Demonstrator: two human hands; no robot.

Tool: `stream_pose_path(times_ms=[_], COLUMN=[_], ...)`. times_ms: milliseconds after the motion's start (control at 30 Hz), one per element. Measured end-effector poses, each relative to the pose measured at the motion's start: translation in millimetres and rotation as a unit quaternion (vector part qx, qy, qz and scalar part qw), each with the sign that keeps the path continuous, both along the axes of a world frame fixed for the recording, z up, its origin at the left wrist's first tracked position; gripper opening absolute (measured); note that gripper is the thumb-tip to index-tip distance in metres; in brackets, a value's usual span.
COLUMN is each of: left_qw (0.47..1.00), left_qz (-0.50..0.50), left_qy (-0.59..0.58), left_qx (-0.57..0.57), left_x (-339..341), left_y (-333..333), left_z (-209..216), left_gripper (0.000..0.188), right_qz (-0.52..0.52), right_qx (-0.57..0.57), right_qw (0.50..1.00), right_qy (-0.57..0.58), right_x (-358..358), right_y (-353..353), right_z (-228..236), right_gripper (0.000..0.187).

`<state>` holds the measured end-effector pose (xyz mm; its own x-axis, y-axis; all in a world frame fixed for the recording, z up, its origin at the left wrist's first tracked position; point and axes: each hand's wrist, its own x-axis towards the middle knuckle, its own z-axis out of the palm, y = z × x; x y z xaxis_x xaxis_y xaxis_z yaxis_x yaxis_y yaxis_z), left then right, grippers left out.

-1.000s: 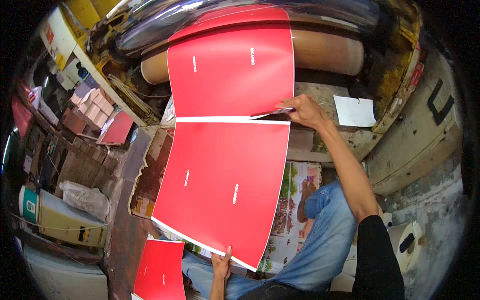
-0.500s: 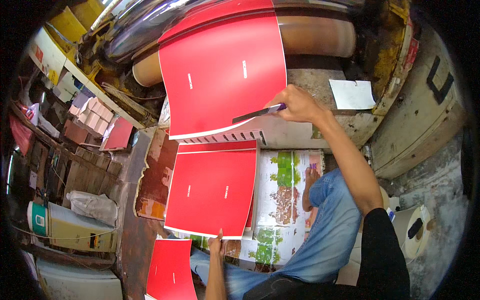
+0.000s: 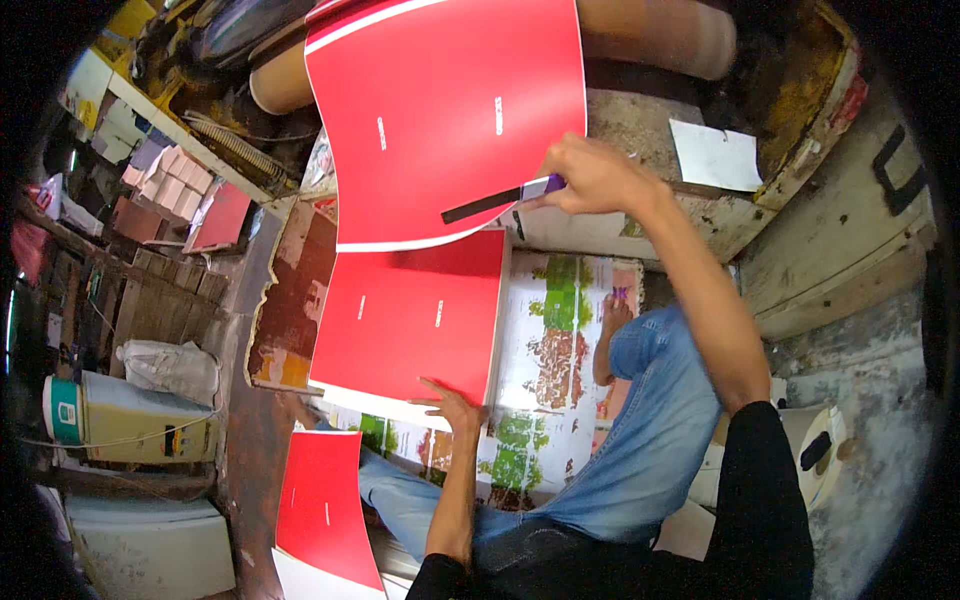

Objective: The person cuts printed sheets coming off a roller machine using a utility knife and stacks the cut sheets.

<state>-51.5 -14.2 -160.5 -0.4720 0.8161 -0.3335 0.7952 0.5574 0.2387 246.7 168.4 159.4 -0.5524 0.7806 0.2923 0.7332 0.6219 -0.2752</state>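
Observation:
A wide red sheet [image 3: 430,130] with white edges curves down from a machine's rollers. My right hand [image 3: 595,178] is closed at the sheet's lower right corner, holding a cutter knife [image 3: 490,204] with a purple handle. Its long dark blade lies across the front of the sheet, pointing left. Whether the fingers also pinch the sheet is hard to see. Below the hanging edge lies a stack of red sheets [image 3: 400,300]. My left hand [image 3: 455,408] rests on its near right corner, fingers spread, with nothing in its grasp.
A brown roller [image 3: 660,38] spans the back. White paper [image 3: 715,155] lies on the machine ledge at right. Printed sheets [image 3: 560,350] cover the low platform under the stack. More red sheets [image 3: 320,505] lie near left, beside my leg. A yellowish container [image 3: 145,418] stands far left.
My left hand has let go of the stack's near edge and spread its fingers on the near right corner. The stack's top sheet now lies straighter. More of the red sheet hangs from the rollers.

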Motion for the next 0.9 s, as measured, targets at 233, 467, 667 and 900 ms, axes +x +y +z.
stream_pose_path(times_ms=[233,467,667,900], left_qw=[0.999,0.239,0.512,0.55], left_qz=[-0.003,0.004,0.174,0.173], left_qy=[0.038,-0.947,-0.804,-0.788], left_qx=[-0.006,0.216,0.246,0.215], left_x=[-4.5,58.8,72.0,54.1], left_y=[2.3,46.3,20.8,-31.3], left_z=[2.5,167.9,170.9,187.2], left_gripper=[0.15,0.092,0.034,0.04], right_qz=[0.102,0.235,0.212,-0.199], right_qx=[-0.147,-0.252,-0.433,-0.054], right_qw=[0.983,0.937,0.875,0.863], right_qy=[-0.025,-0.054,0.052,0.461], right_x=[-11.5,-37.4,-9.5,60.3], right_y=[-10.3,-45.3,-17.7,49.3], right_z=[3.3,12.0,25.8,-4.0], right_gripper=[0.03,0.024,0.032,0.032])
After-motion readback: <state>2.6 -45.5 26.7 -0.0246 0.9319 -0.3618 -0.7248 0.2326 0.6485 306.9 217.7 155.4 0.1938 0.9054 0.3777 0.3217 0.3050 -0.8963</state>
